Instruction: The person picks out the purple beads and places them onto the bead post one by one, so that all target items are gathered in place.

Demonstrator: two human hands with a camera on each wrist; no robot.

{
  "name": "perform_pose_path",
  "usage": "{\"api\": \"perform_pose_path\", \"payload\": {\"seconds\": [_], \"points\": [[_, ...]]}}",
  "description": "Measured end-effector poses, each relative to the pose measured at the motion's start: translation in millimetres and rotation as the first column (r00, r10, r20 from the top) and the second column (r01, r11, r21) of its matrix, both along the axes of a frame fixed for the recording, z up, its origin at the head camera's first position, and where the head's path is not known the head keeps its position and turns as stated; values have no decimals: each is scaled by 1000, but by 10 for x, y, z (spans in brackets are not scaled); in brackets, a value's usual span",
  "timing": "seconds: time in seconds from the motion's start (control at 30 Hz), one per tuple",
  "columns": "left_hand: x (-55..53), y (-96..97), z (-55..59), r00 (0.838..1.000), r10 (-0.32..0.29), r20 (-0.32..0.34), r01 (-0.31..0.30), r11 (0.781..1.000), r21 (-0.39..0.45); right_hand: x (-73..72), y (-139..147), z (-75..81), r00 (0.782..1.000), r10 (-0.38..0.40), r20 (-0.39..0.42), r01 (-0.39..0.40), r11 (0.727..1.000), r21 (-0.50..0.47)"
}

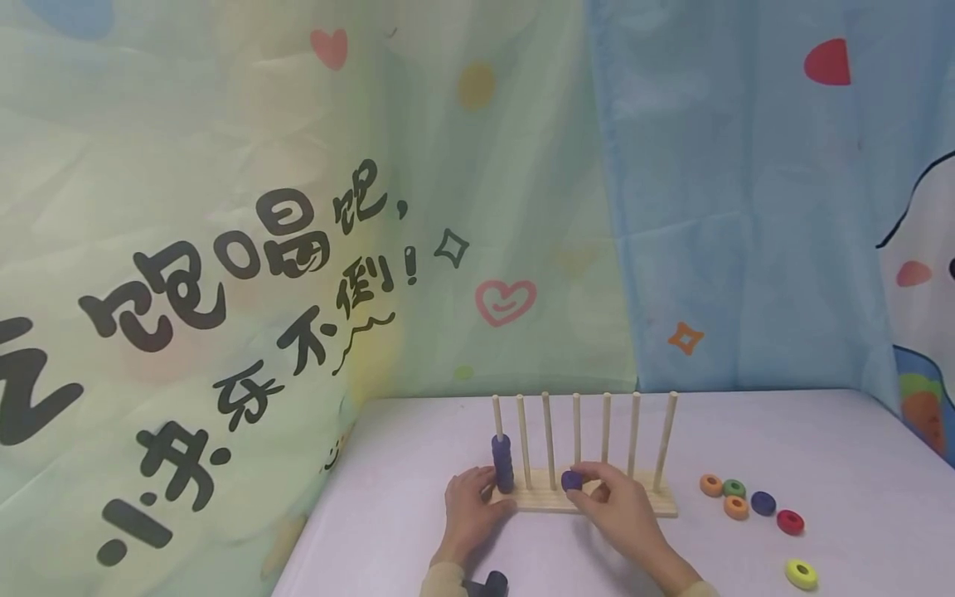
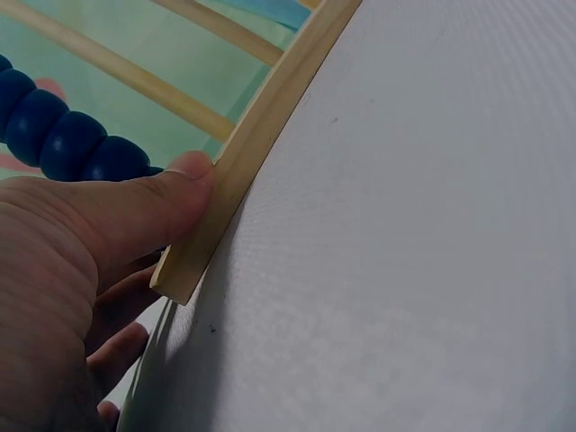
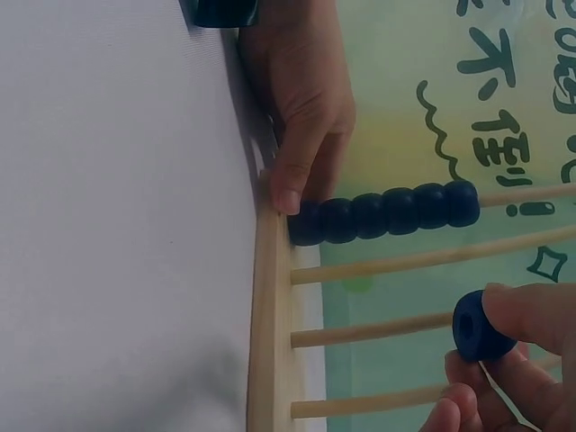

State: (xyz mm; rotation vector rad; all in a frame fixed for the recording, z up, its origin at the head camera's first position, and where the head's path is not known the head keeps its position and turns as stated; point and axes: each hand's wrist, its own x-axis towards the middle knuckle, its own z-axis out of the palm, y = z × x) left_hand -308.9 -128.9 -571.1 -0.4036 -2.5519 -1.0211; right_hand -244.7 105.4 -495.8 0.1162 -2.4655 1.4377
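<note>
A wooden peg rack (image 1: 537, 500) with several upright pegs stands on the table. Its leftmost peg carries a stack of dark blue beads (image 1: 503, 464), and bare wood shows above them. At the rack's left end, my left hand (image 1: 472, 507) grips the base, the thumb on its front edge in the left wrist view. A single blue bead (image 3: 479, 326) is pinched between the thumb and fingers of my right hand (image 1: 622, 510). This bead is held in front of the middle pegs, its hole visible in the right wrist view, apart from the stack.
Right of the rack lie loose beads: two orange, a green (image 1: 734, 488), a blue (image 1: 763, 503), a red (image 1: 791, 521) and a yellow one (image 1: 802, 574) nearer the front. Printed curtains (image 1: 485, 207) hang behind the table. A black object (image 1: 496, 584) shows by the left wrist.
</note>
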Motion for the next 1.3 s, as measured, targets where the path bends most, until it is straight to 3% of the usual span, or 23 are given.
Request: {"api": "perform_pose_path", "payload": {"seconds": [0.43, 0.63, 0.97, 1.3], "points": [[11, 2, 21, 1000, 0, 22, -1, 1000, 23, -70, -31, 82, 997, 22, -77, -21, 1000, 16], [17, 4, 31, 1000, 4, 0, -4, 1000, 17, -125, -46, 175, 995, 31, -98, -28, 999, 32], [15, -5, 34, 999, 7, 34, -7, 1000, 20, -161, -102, 365, 994, 57, -88, -53, 998, 45], [9, 3, 33, 999, -5, 42, 3, 999, 37, -210, -163, 438, 984, 85, -155, -80, 996, 41]]}}
